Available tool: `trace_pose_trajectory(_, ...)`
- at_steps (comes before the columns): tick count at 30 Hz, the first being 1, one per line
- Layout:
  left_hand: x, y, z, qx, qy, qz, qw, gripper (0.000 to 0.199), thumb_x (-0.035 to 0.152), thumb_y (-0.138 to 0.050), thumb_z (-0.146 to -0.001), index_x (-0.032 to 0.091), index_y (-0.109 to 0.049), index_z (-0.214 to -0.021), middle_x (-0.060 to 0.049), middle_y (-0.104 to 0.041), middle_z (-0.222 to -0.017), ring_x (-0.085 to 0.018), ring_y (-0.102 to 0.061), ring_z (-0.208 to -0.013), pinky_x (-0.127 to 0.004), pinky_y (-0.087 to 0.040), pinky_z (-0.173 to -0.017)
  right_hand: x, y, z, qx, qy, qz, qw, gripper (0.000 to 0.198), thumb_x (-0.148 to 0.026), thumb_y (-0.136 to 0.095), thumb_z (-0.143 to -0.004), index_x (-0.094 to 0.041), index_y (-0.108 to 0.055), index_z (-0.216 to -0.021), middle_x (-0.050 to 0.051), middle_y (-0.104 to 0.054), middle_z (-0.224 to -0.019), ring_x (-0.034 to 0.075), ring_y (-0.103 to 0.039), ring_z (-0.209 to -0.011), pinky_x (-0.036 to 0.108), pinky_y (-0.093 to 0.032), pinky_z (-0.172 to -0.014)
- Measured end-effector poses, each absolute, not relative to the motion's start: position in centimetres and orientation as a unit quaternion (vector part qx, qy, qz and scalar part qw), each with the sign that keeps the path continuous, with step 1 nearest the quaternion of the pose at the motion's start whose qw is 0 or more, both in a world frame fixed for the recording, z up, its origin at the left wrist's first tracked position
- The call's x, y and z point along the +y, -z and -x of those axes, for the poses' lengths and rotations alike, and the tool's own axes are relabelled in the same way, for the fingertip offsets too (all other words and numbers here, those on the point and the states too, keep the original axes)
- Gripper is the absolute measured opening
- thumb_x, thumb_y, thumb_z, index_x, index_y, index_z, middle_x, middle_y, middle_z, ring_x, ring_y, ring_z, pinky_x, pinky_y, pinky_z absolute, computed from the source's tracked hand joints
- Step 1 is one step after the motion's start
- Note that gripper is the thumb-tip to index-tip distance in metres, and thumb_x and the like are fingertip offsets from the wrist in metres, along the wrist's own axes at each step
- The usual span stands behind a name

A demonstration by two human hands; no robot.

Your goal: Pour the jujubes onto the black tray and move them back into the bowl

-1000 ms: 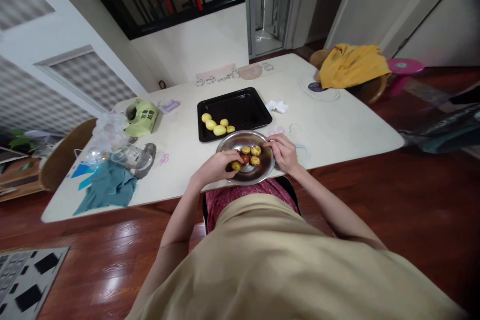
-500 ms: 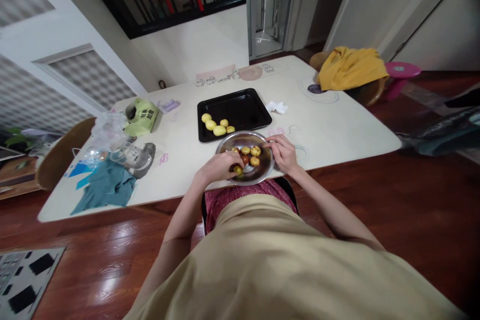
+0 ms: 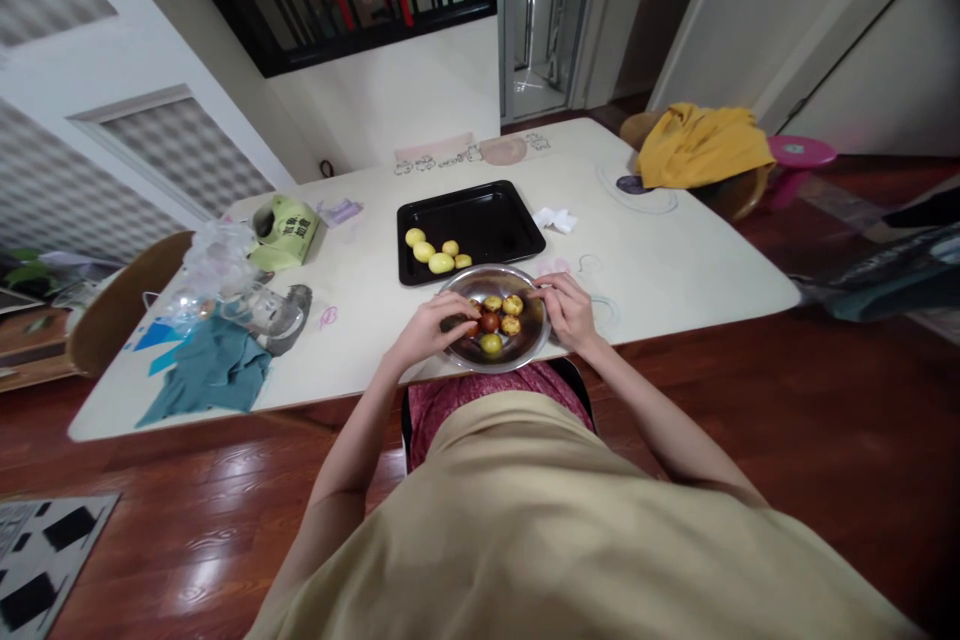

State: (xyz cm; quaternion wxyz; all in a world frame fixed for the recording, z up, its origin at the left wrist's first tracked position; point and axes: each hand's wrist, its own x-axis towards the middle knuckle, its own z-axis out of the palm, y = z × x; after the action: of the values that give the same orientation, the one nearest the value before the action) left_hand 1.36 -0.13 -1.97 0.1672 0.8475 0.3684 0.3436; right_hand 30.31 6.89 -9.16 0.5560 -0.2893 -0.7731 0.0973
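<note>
A shiny metal bowl [image 3: 536, 345] sits at the near edge of the table with several small round fruits in it. Some are yellow with brown patches, one is red-brown [image 3: 490, 322], and a yellow-green one [image 3: 491, 344] lies nearest me. My left hand [image 3: 431, 328] reaches over the bowl's left rim, its thumb and fingers closed around a reddish fruit [image 3: 472, 329] that is partly hidden. At the right rim, my right hand [image 3: 568, 310] pinches the bowl's edge. Just beyond the bowl, a black tray [image 3: 495, 225] bears several smooth yellow fruits [image 3: 441, 263] at its near left.
Crumpled white tissue [image 3: 555, 219] lies right of the tray. On the left of the table [image 3: 360, 320] are a green bag [image 3: 285, 232], clear plastic [image 3: 217, 260], a grey-and-clear item [image 3: 289, 320] and teal cloth [image 3: 214, 370]. Yellow cloth [image 3: 701, 145] drapes a chair at the far right.
My left hand has let go of the yellow-green fruit, which now lies uncovered in the bowl, and has shifted up and left to a reddish fruit. My right hand stays at the rim.
</note>
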Motion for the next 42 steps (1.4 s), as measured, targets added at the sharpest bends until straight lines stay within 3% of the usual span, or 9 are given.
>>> trace_pose_trajectory(7,0.6,5.4,-0.9,0.394,-0.522,-0.745,0.129,0.025,0.036,-0.062,-0.109,0.020,-0.078,-0.099,-0.009,-0.081,-0.101,-0.023,-0.075,-0.101,-0.043,-0.059,-0.096,7.0,9.2,-30.5,-0.773,-0.094,0.296,0.553,0.047,-0.036,-0.040,-0.113,-0.023,-0.079,-0.091,0.010,-0.079,-0.102,0.025,-0.073,-0.096,0.045,-0.058,-0.091)
trace_pose_trajectory(18,0.1,6.3,-0.7,0.376,-0.495,-0.775,0.112,0.035,0.033,-0.046,-0.114,0.019,-0.078,-0.109,-0.013,-0.079,-0.112,-0.027,-0.071,-0.120,-0.051,-0.057,-0.107,8.2,6.8,-30.2,-0.784,-0.122,0.298,0.531,0.045,-0.039,-0.042,-0.112,-0.024,-0.078,-0.091,0.010,-0.078,-0.100,0.027,-0.071,-0.096,0.048,-0.058,-0.090)
trace_pose_trajectory(24,0.0,6.5,-0.8,0.378,-0.487,-0.780,0.104,0.037,0.033,-0.043,-0.115,0.018,-0.077,-0.111,-0.014,-0.078,-0.115,-0.027,-0.070,-0.124,-0.051,-0.056,-0.109,12.1,3.7,-28.2,-0.843,-0.138,0.272,0.443,0.026,-0.036,-0.056,-0.108,-0.024,-0.078,-0.101,0.010,-0.077,-0.107,0.027,-0.070,-0.104,0.046,-0.058,-0.096)
trace_pose_trajectory(36,0.0,6.8,-0.8,0.381,-0.491,-0.778,0.098,0.038,0.032,-0.041,-0.115,0.019,-0.077,-0.111,-0.013,-0.078,-0.116,-0.027,-0.070,-0.121,-0.050,-0.056,-0.107,20.7,2.9,-20.8,-0.940,-0.156,0.196,0.233,0.024,-0.024,-0.063,-0.101,-0.022,-0.081,-0.116,0.011,-0.075,-0.123,0.026,-0.070,-0.115,0.040,-0.056,-0.102)
trace_pose_trajectory(42,-0.1,6.9,-0.9,0.386,-0.489,-0.776,0.098,0.038,0.032,-0.042,-0.115,0.019,-0.077,-0.112,-0.013,-0.077,-0.118,-0.027,-0.070,-0.122,-0.050,-0.055,-0.109,21.6,2.5,-19.8,-0.956,-0.177,0.169,0.162,0.020,-0.025,-0.067,-0.099,-0.023,-0.082,-0.112,0.009,-0.075,-0.125,0.025,-0.070,-0.112,0.034,-0.053,-0.094)
